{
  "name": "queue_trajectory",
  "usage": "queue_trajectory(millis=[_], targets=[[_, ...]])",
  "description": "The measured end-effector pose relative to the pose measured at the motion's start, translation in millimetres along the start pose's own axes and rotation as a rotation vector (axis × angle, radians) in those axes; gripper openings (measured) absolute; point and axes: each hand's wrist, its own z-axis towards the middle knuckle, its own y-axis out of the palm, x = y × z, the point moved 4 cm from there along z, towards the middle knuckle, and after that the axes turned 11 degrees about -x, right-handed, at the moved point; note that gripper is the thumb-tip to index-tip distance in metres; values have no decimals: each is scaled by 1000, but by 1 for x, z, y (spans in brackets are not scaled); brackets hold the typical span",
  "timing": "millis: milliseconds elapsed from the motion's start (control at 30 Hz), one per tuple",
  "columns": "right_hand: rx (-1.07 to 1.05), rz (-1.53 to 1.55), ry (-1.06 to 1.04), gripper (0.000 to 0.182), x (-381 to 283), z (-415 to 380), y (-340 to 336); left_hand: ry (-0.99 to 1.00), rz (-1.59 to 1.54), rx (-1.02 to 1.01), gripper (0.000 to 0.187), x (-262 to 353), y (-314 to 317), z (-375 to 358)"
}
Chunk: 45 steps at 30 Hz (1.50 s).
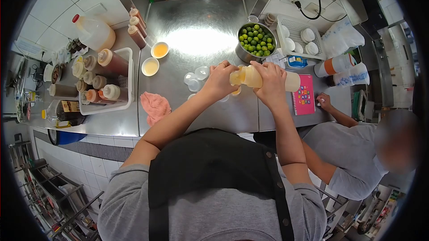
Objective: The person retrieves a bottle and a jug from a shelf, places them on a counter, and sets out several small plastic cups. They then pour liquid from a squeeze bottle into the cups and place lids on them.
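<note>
A pale yellow squeeze bottle [291, 81] lies tilted almost level above the steel counter, its yellowish neck end toward the left. My right hand [271, 82] is wrapped around its middle. At the neck end, the fingers of my left hand [220, 79] are closed around the cap; the fingertips are partly hidden. Small clear plastic cups or lids [193, 82] lie beside my left wrist. Beneath the bottle, a small container with something orange [237, 91] shows in part. Two white bowls stand farther left, one with orange liquid [159, 50], one with paler yellow liquid [150, 67].
A pot of green limes [256, 40] stands behind my right hand. On the right are a pink notebook [304, 94], a white basket [292, 24] and a co-worker's hand [325, 101]. At left sit a pink cloth [155, 108] and a bin [130, 80] of sauce bottles.
</note>
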Motion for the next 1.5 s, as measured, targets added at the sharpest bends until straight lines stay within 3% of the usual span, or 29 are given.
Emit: queue_trajectory(millis=[367,533,667,833,1200,1433,1500], targets=[[-29,81,25,80,7,-1,3,-15,-11,-20,49,-1,1,2],[-69,518,49,80,21,-1,9,-8,3,-10,49,0,-4,5],[-70,694,66,83,34,-7,11,-5,75,-20,49,-12,-12,27],[17,926,79,80,51,-22,14,-29,344,7,46,-37,-20,64],[108,941,96,81,57,-41,30,-250,379,-72,46,-114,19,120],[93,993,97,78,46,-34,26,-220,403,-95,54,-132,23,106],[89,967,79,78,48,-29,26,-154,497,30,59,-130,18,98]])
